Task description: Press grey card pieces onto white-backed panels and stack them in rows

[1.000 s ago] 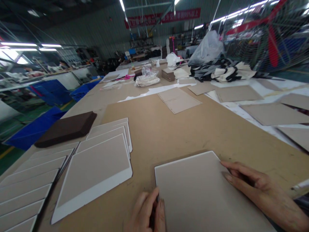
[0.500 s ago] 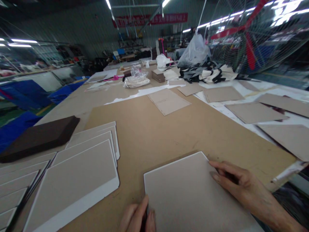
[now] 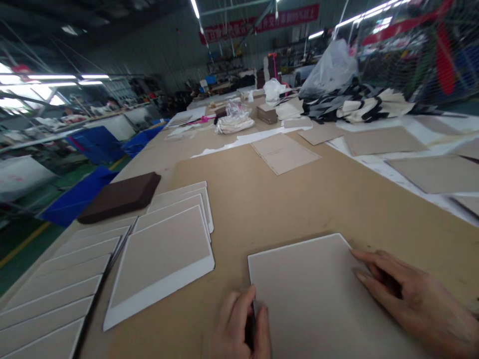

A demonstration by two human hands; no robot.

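"Where is the piece in hand?"

"That white-edged beige panel (image 3: 310, 294) is at about five o'clock from the middle of the person's view, resting, it seems, on the brown board (image 3: 239, 199). Its near end is out of sight."

"And the hands?"

"The left hand (image 3: 239, 326) pinches the left edge, thumb on the face and forefinger against the side. The right hand (image 3: 411, 291) pinches the opposite edge near the far corner, thumb on top, remaining fingers loosely curled. How hard either squeezes, I can't tell; what's underneath is hidden."

"How would you do that well?"

"I'd judge it's a matter of steadying the panel and lining up its edges. Light, even pressure from both sides should do it, with the thumbs near the rim so the face doesn't get creased or marked. I'd match the hands' height too, or one corner may lift."

"Which way does it point?"

"The far end, with the thin white border, faces roughly eleven o'clock. The long axis probably runs from five to eleven, though with the near end cut off I can't be certain."

"What's around it?"

"Overlapping panels (image 3: 168, 252) at eight o'clock, well apart from it, a dark brown stack (image 3: 123, 197) at nine, and a flat beige sheet (image 3: 286, 154) near two."
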